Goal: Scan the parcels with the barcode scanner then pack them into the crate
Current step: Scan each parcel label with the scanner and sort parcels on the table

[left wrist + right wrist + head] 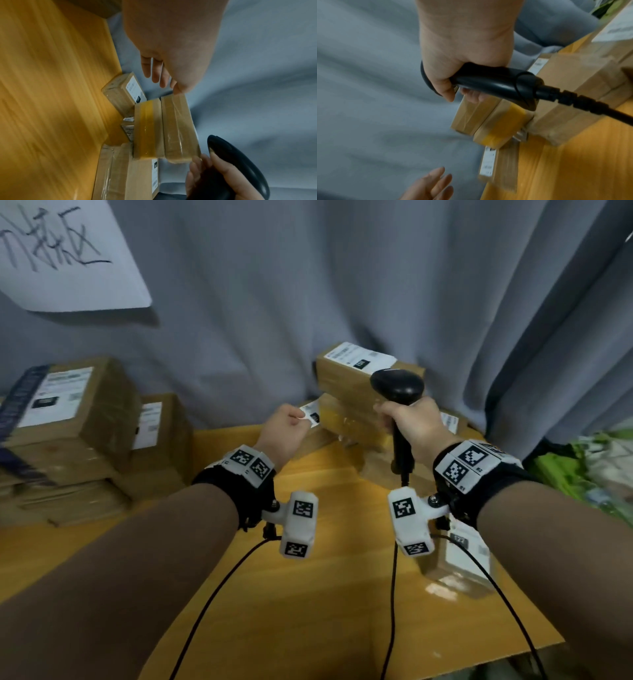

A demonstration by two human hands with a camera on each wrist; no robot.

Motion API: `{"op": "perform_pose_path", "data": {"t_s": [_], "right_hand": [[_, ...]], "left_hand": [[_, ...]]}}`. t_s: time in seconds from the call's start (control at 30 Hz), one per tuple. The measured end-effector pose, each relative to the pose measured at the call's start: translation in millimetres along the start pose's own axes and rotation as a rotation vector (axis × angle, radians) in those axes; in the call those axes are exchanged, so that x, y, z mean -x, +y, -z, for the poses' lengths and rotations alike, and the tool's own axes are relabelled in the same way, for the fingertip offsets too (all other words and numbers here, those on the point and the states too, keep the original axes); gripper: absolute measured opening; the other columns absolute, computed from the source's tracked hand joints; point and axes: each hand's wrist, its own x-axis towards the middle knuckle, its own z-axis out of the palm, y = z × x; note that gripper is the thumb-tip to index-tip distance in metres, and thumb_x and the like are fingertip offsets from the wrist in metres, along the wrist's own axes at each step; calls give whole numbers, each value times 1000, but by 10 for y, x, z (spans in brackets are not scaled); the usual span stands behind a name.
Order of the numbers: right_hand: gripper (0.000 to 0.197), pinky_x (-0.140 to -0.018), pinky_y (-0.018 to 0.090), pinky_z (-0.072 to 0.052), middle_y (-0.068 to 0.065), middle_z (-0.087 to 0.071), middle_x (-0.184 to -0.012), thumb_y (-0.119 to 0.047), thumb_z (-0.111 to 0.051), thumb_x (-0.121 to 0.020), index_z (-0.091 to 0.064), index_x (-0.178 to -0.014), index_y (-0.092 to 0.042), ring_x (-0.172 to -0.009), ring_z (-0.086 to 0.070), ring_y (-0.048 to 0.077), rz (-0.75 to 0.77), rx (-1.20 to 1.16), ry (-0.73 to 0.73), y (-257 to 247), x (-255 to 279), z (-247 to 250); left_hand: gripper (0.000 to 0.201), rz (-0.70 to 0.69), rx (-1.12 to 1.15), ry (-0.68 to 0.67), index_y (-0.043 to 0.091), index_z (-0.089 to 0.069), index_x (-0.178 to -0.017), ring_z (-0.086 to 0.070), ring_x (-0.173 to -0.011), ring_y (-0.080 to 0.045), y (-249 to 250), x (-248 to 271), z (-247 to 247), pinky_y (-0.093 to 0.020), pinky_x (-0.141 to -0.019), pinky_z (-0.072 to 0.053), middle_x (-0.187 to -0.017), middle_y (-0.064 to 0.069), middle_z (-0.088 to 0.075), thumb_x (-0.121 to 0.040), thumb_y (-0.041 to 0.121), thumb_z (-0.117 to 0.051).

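- Black plastic fills the right hand (412, 424): its fingers are wrapped round the grip of the barcode scanner (399, 392), head uppermost, with the cable (597, 106) running out of the butt of the handle.
- The left hand (284, 428) holds nothing; in both wrist views its fingers (154, 71) are straight and slightly apart, reaching toward the stacked parcels without clearly touching them.
- Just past both hands stands a pile of brown cardboard parcels: the top parcel (356, 371) carries a white label facing up, and under it lies a parcel with yellow tape (148, 128) across its side.
- A smaller labelled parcel (123, 92) lies on the table just beside that pile, on the left hand's side.
- Another clear-taped parcel (457, 570) rests on the table below the right wrist.
- All of these sit on the yellow wooden table (335, 594).
- Well to the left is a larger stack of labelled boxes (68, 433).
- A grey curtain (342, 285) hangs behind, with a white sheet of handwriting (65, 251) fixed at the upper left.
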Motion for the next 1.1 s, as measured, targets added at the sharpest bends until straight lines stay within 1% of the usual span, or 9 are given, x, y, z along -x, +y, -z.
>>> {"op": "perform_pose_path", "data": {"t_s": [0.1,0.2,0.27,0.37,0.47,0.7,0.9,1.0,1.1], "right_hand": [[12,-76,40,-53,10,-63,-71,-15,-75,-77,-65,-77,-9,-70,-61,25,2,54,59,88,-271,356],[18,-77,39,-54,5,-64,-70,-18,-77,-74,-67,-85,-9,-71,-63,22,35,105,92,131,-490,584],[26,-82,36,-50,6,-64,-85,-24,-79,-74,-64,-92,-13,-84,-62,23,136,226,124,129,-621,646],[61,-108,41,-38,14,-46,-131,-40,-82,-70,-59,-119,-12,-120,-49,30,290,531,90,71,-818,646],[94,-113,41,-32,13,-35,-146,-56,-81,-63,-46,-139,-13,-133,-38,31,313,712,-21,-15,-966,559],[65,-91,32,-49,2,-65,-111,-39,-87,-63,-60,-116,-14,-106,-61,19,333,486,-44,8,-1017,441],[63,-95,38,-51,5,-66,-110,-48,-84,-62,-60,-109,-14,-106,-61,18,457,189,84,156,-444,215],[75,-96,39,-50,4,-66,-110,-60,-80,-56,-60,-112,-14,-108,-60,18,443,187,94,322,-118,-62],[72,-92,39,-53,5,-67,-107,-60,-79,-56,-62,-110,-16,-105,-63,17,417,174,-8,527,198,-383]], "left_hand": [[19,26,3,-42,8,-57,-110,-50,-88,-19,129,13,-302,-33,-83,-44,-94,-4,-53,-93,16,-54],[7,28,-27,-62,13,-51,-85,-45,-81,-19,266,-15,-492,-34,-73,-40,-88,-10,-49,-91,10,-50],[5,60,-32,-54,15,-54,-89,-44,-80,-20,342,-81,-569,-36,-72,-41,-85,-11,-49,-90,12,-50],[6,58,-75,-110,16,-49,-90,-39,-82,-16,468,-162,-644,-30,-72,-32,-86,-7,-44,-91,11,-48],[14,53,-63,-83,13,-49,-78,-40,-78,-16,554,-207,-676,-30,-72,-34,-81,-8,-46,-91,10,-48],[11,199,134,7,11,-57,-97,-52,-76,-11,390,-160,-578,-21,-66,-43,-83,2,-56,-93,21,-54],[82,334,590,-73,19,-24,-148,-61,-101,-16,351,-56,-449,-38,-87,-52,-128,-1,-53,-84,54,-62],[101,395,825,-135,33,-7,-150,-64,-105,-23,276,87,-288,-45,-91,-52,-134,-3,-53,-75,58,-70],[87,450,734,-99,27,-26,-144,-61,-107,-24,40,259,-104,-41,-83,-57,-132,0,-53,-76,55,-71]]}}
